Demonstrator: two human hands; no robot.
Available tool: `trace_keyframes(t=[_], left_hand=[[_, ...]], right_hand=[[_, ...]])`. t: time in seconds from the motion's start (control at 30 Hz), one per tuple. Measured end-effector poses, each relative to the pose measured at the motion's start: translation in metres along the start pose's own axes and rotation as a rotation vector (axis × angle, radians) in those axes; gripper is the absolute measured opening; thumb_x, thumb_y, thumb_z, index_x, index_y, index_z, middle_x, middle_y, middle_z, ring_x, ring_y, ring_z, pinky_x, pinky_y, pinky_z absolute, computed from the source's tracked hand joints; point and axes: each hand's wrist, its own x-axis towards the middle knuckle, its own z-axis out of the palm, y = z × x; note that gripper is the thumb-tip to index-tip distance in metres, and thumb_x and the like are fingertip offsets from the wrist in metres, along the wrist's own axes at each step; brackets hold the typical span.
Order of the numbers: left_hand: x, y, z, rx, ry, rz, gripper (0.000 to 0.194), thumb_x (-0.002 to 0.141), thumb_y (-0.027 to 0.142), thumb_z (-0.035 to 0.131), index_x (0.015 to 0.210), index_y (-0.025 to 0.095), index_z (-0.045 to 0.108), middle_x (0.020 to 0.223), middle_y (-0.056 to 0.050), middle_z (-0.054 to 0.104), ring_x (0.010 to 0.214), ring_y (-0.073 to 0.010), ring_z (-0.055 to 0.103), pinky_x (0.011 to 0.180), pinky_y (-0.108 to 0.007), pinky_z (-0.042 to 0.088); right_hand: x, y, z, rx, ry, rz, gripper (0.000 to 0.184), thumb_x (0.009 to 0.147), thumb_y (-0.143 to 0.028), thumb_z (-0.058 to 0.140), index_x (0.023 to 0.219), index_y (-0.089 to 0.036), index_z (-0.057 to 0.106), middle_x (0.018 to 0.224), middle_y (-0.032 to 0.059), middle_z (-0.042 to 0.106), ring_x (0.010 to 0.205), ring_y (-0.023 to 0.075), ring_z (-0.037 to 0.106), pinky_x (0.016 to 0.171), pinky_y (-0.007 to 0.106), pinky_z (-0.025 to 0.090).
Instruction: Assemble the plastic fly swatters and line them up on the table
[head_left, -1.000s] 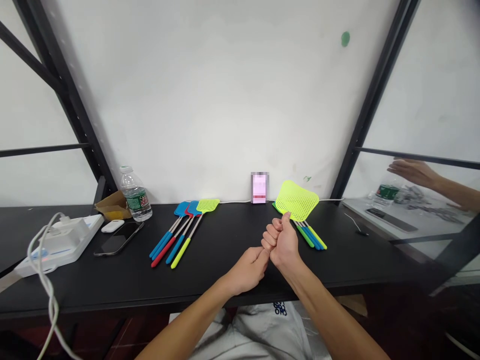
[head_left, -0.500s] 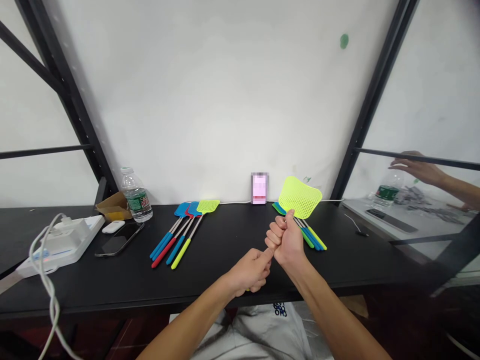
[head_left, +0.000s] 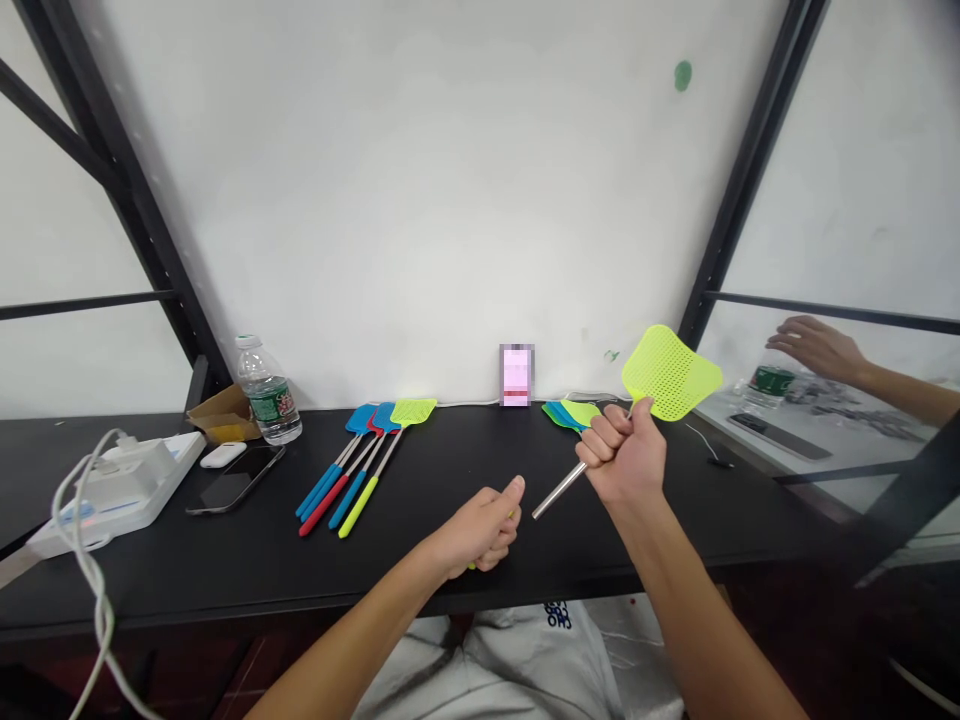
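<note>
A yellow-green fly swatter is in two parts between my hands. Closed around its metal rod [head_left: 559,490] just below the perforated head [head_left: 671,373] is my right hand [head_left: 624,455]. The rod's bare lower end points down-left toward my left hand [head_left: 480,530]. That hand is wrapped round the yellow-green handle [head_left: 472,567], which is mostly hidden by the fingers. Behind my right hand lies a pile of blue, green and yellow swatters [head_left: 576,413], partly covered. To the left, several swatters with blue, red and yellow-green handles [head_left: 358,507] lie side by side.
A phone [head_left: 517,375] leans on the wall at the back. On the left are a water bottle [head_left: 271,395], a small cardboard box [head_left: 225,412], a dark phone [head_left: 236,480] and a power strip [head_left: 161,485] with white cables. Beyond the right frame post, another person's hand [head_left: 817,345] shows.
My right hand has moved right and away from my left hand, taking the swatter head along. The metal rod now shows, drawn out of the handle. My left hand has shifted slightly left.
</note>
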Motion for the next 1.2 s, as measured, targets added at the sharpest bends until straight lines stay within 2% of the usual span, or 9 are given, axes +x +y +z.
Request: trace_keyframes(t=[0.2,0.37,0.47,0.57,0.7,0.8,0.97,1.13,1.2], left_hand=[[0.003,-0.003,-0.024,0.030,0.143,0.065,0.059,0.080,0.077,0.035,0.060,0.022,0.027,0.042,0.011,0.018,0.034,-0.0038,0.013,0.034,-0.020,0.008],[-0.001,-0.010,-0.021,0.041,0.226,0.138,0.054,0.078,0.070,0.050,0.067,0.022,0.029,0.049,0.012,0.024,0.039,-0.0028,0.018,0.037,-0.016,0.017],[-0.002,-0.010,-0.018,0.084,0.233,0.143,0.048,0.077,0.062,0.058,0.072,0.022,0.034,0.053,0.013,0.024,0.042,-0.0031,0.021,0.039,-0.015,0.021],[-0.003,-0.010,-0.019,0.186,0.218,0.138,0.041,0.077,0.055,0.062,0.076,0.020,0.042,0.056,0.010,0.033,0.046,-0.0041,0.030,0.041,-0.015,0.024],[-0.005,-0.018,-0.022,0.141,0.180,0.173,0.039,0.086,0.056,0.049,0.077,0.018,0.044,0.061,0.008,0.035,0.049,-0.0042,0.028,0.042,-0.016,0.022],[-0.010,-0.026,-0.024,0.091,0.140,0.238,0.040,0.091,0.054,0.040,0.087,0.016,0.051,0.065,0.006,0.037,0.052,-0.0051,0.030,0.044,-0.016,0.022],[-0.015,-0.030,-0.024,0.247,0.156,0.265,0.039,0.092,0.052,0.042,0.093,0.016,0.055,0.065,0.005,0.042,0.055,-0.0069,0.038,0.048,-0.018,0.030],[-0.014,-0.027,-0.022,0.306,0.198,0.277,0.037,0.092,0.052,0.040,0.090,0.017,0.053,0.061,0.006,0.042,0.051,-0.0077,0.039,0.049,-0.020,0.032],[-0.014,-0.026,-0.022,0.334,0.266,0.310,0.036,0.091,0.051,0.043,0.083,0.017,0.051,0.061,0.006,0.040,0.052,-0.0080,0.038,0.050,-0.020,0.031]], right_hand=[[0.006,0.022,-0.002,0.012,0.002,0.037,0.056,0.093,-0.062,0.034,0.059,-0.022,0.016,0.050,-0.0085,0.009,0.042,0.0084,0.005,0.037,0.026,0.012],[0.013,0.045,-0.009,0.026,-0.032,0.163,0.053,0.093,-0.060,0.038,0.060,-0.021,0.023,0.050,-0.0090,0.013,0.041,0.0082,0.008,0.037,0.024,0.015],[0.012,0.063,-0.011,0.050,-0.056,0.219,0.051,0.092,-0.058,0.042,0.061,-0.021,0.028,0.050,-0.0091,0.016,0.041,0.0081,0.011,0.037,0.023,0.017],[0.012,0.075,-0.012,0.087,-0.050,0.230,0.050,0.092,-0.058,0.044,0.062,-0.020,0.030,0.050,-0.0090,0.020,0.041,0.0076,0.013,0.038,0.022,0.020],[0.017,0.072,-0.016,0.144,0.001,0.204,0.050,0.093,-0.056,0.043,0.061,-0.020,0.028,0.049,-0.0093,0.018,0.041,0.0074,0.012,0.037,0.022,0.017],[0.022,0.062,-0.021,0.175,0.072,0.144,0.051,0.094,-0.056,0.040,0.061,-0.021,0.027,0.048,-0.0091,0.016,0.040,0.0077,0.011,0.037,0.023,0.016],[0.025,0.055,-0.024,0.176,0.144,0.045,0.053,0.093,-0.058,0.039,0.059,-0.021,0.024,0.047,-0.0086,0.016,0.040,0.0081,0.011,0.037,0.023,0.019],[0.024,0.055,-0.022,0.164,0.130,0.043,0.052,0.094,-0.055,0.040,0.059,-0.021,0.023,0.048,-0.0084,0.014,0.041,0.0085,0.011,0.037,0.024,0.019],[0.022,0.059,-0.021,0.173,0.113,0.065,0.050,0.094,-0.051,0.042,0.059,-0.021,0.024,0.049,-0.0084,0.015,0.041,0.0085,0.012,0.038,0.024,0.019]])
